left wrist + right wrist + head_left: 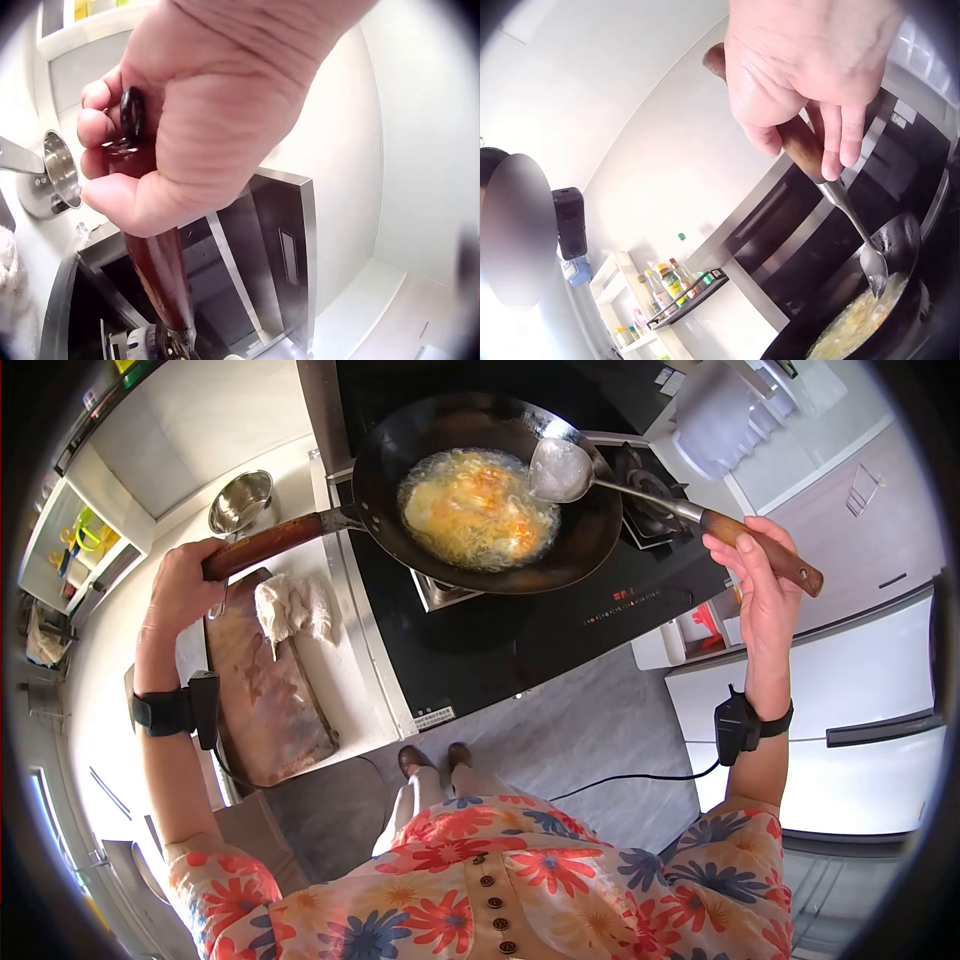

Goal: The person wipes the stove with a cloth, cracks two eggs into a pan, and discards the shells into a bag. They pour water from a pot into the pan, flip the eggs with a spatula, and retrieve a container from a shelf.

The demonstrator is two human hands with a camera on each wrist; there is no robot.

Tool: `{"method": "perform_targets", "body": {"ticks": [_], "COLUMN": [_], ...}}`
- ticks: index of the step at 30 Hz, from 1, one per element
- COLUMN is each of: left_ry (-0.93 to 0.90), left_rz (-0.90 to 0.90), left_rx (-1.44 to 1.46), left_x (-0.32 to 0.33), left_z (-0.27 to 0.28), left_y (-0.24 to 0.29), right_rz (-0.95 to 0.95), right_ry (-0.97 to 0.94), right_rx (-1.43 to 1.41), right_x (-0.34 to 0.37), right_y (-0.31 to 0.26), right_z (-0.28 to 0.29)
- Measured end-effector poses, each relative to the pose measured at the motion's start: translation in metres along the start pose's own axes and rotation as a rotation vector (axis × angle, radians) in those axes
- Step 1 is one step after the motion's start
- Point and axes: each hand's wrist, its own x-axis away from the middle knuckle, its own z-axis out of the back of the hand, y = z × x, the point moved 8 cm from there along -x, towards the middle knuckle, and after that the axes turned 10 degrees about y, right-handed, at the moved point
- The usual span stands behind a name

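In the head view my left hand (186,586) grips the wooden handle (275,547) of a dark wok (590,565) over the stove. The left wrist view shows the left hand's (210,112) fingers curled round that handle, near its end ring. Yellow egg (470,510) bubbles in liquid at the bottom of the wok. My right hand (765,575) holds a spatula by its wooden handle (801,146). The spatula's metal blade (560,470) is at the wok's right inner side, beside the egg; its edge reaches the food in the right wrist view.
A cutting board (265,710) lies on the left counter, with a crumpled white cloth (292,610) at its upper end. Behind it stands a small steel pot (240,503). A second burner (650,490) is right of the wok. Bottles (671,285) stand on a wall rack.
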Motion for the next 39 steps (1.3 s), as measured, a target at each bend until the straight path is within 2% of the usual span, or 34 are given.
{"method": "perform_targets", "body": {"ticks": [2, 3, 5, 8, 15, 18, 19, 22, 23, 28, 30, 34, 36, 39], "left_ry": [0.086, 0.089, 0.29, 0.315, 0.175, 0.223, 0.187, 0.391, 0.418, 0.49, 0.432, 0.434, 0.415, 0.42], "left_rz": [0.001, 0.004, -0.149, -0.096, 0.049, 0.016, 0.023, -0.039, 0.008, 0.05, 0.169, 0.349, 0.383, 0.362], "left_rx": [-0.19, -0.192, -0.435, -0.506, -0.441, -0.441, -0.439, -0.37, -0.316, -0.234, -0.246, -0.141, -0.119, -0.075], "left_x": [0.002, 0.004, 0.008, 0.009, -0.001, 0.007, 0.013, 0.034, 0.046, 0.114, 0.139, 0.178, 0.188, 0.195], "left_z": [0.003, -0.001, 0.0, -0.014, -0.023, -0.016, -0.009, 0.018, 0.029, 0.073, 0.086, 0.115, 0.126, 0.144], "left_y": [0.002, 0.005, 0.025, 0.033, 0.014, 0.023, 0.034, 0.033, 0.03, -0.022, -0.063, -0.128, -0.164, -0.212], "right_rz": [-0.016, -0.014, -0.031, -0.044, -0.03, -0.013, 0.019, 0.104, 0.134, 0.253, 0.273, 0.291, 0.322, 0.563], "right_ry": [0.007, 0.005, 0.006, 0.008, -0.005, -0.038, -0.051, -0.12, -0.142, -0.252, -0.289, -0.372, -0.436, -0.523], "right_rx": [0.002, -0.001, -0.012, -0.015, -0.039, -0.051, -0.049, -0.028, -0.025, -0.022, -0.013, 0.052, 0.137, 0.27], "right_x": [0.0, 0.0, 0.002, 0.006, 0.012, 0.014, 0.015, 0.021, 0.025, 0.044, 0.051, 0.072, 0.085, 0.111], "right_y": [0.004, 0.004, 0.006, 0.006, -0.001, -0.007, -0.011, -0.023, -0.027, -0.049, -0.06, -0.09, -0.105, -0.144], "right_z": [0.005, 0.007, 0.01, 0.012, 0.02, 0.019, 0.018, 0.01, 0.006, -0.012, -0.021, -0.059, -0.084, -0.129]}}
